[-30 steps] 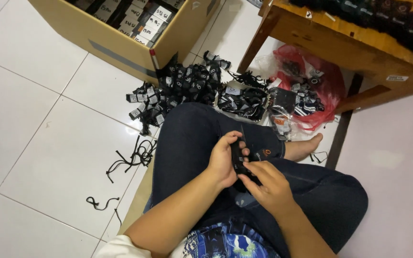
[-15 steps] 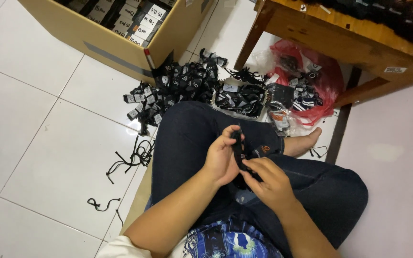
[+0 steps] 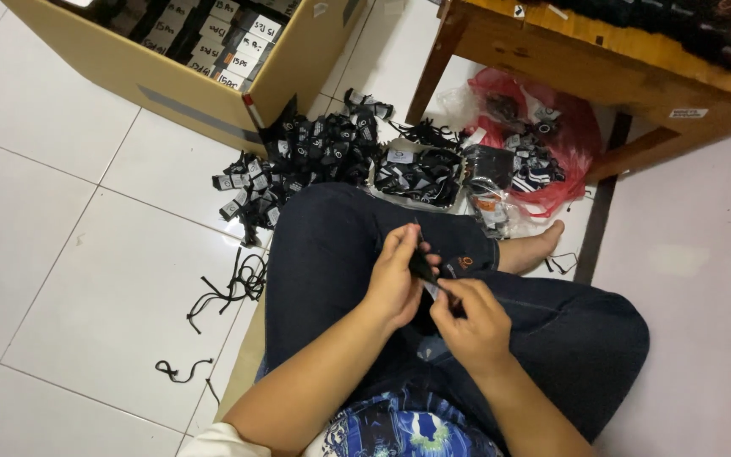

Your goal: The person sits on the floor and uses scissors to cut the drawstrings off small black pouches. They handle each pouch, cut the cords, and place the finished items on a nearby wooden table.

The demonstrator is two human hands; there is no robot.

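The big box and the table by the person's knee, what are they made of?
The box looks like brown cardboard, matte, with folded edges. The table seems wooden: orange-brown with grain and a slight sheen, likely varnished.

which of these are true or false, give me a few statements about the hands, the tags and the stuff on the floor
1. Both hands meet over the lap on a small black tag. True: left hand and right hand pinch it together.
2. The cardboard box stands on the wooden table. False: it sits on the tiled floor.
3. A heap of black tags lies beside the box. True.
4. The plastic bag under the table is blue. False: it is red.
5. Loose black cords lie on the tiles. True.
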